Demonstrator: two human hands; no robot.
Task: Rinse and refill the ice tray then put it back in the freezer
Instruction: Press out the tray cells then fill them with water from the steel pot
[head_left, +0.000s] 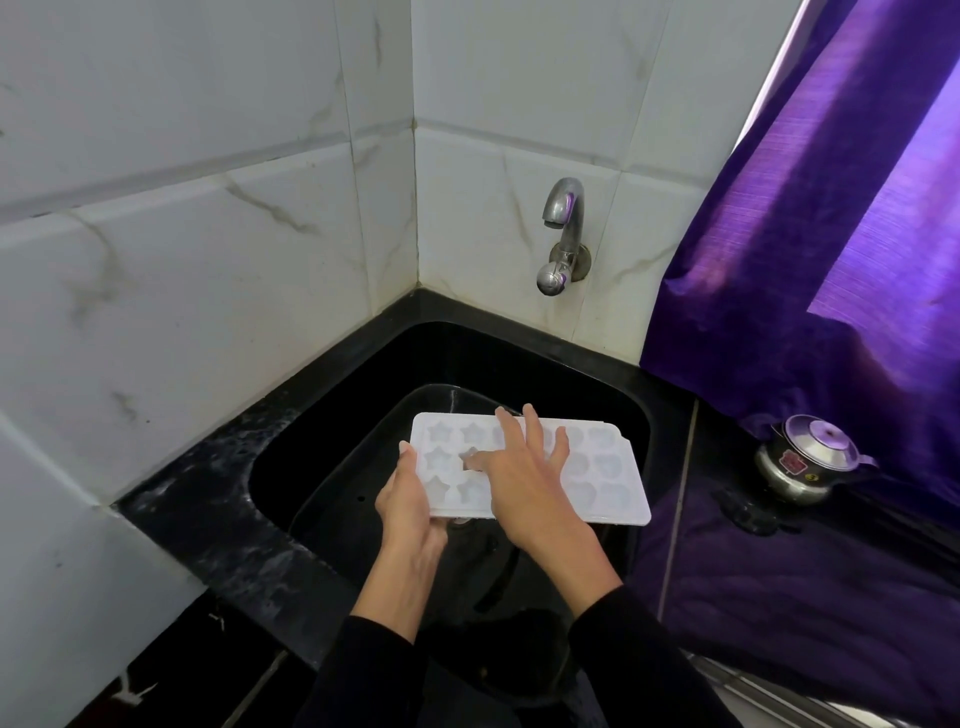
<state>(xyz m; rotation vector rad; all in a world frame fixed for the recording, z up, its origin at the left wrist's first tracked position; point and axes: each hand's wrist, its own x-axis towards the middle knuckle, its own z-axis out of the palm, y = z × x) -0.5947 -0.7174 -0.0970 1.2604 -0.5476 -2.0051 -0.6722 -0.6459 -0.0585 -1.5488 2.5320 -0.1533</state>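
White marble-veined wall tiles (182, 291) fill the left and back, and a purple curtain (831, 260) hangs down the right side onto the black counter (218, 525). Set into that counter is a black sink (332, 410); a chrome tap (561, 234) juts from the wall above it, with no water visible at its spout. The white ice tray (597, 467) is held level over the sink basin — star-shaped cups on its left half, rounder ones on the right (their contents cannot be made out). The left hand (410, 504) grips the tray's left end, thumb on the rim and fingers underneath. The right hand (519, 467) lies on top with fingers spread and straight, thumb dipping into a star cup. A small steel kettle (805, 460) stands by the curtain — its red label is too small to read.
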